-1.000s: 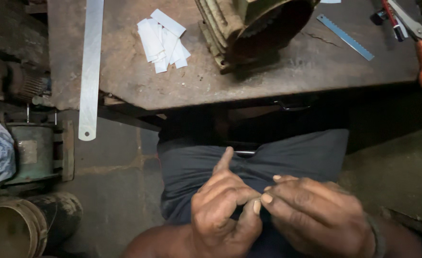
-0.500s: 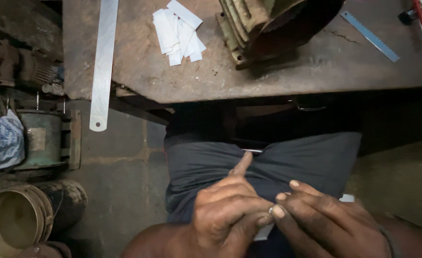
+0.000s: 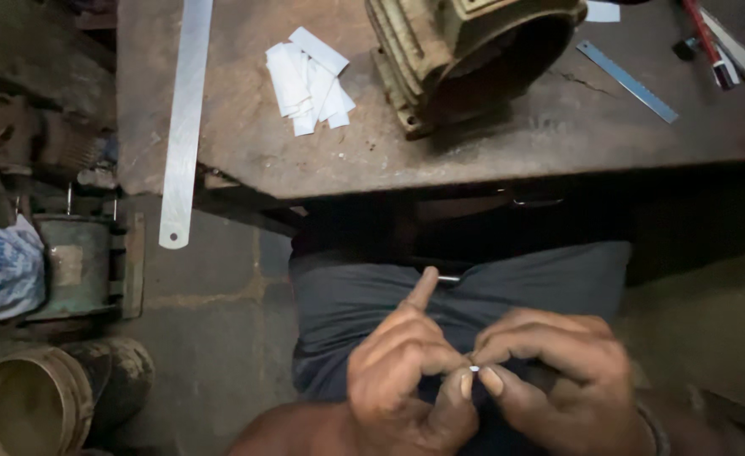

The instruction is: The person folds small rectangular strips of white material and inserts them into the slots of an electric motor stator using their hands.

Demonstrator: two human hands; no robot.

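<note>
My left hand point(image 3: 402, 376) and my right hand point(image 3: 562, 380) meet over my lap, above grey cloth point(image 3: 474, 295). Their thumbs and fingertips pinch together on a small white slip point(image 3: 474, 368), of which only a tiny bit shows between the fingers. The left index finger sticks up. On the worn table point(image 3: 246, 152) above lies a pile of white paper strips point(image 3: 307, 78) beside a rusty, hollow motor housing point(image 3: 474, 55).
A long steel ruler point(image 3: 184, 118) hangs over the table's left edge. A shorter bluish ruler point(image 3: 627, 81) and pliers with red and orange handles point(image 3: 739, 59) lie at the right. On the floor at left are an old motor point(image 3: 73, 262), a bag point(image 3: 1, 266) and a round bucket point(image 3: 26, 405).
The view has shifted so the table sits farther right. My hands have drawn closer together and the white slip is now almost wholly hidden between the fingertips.
</note>
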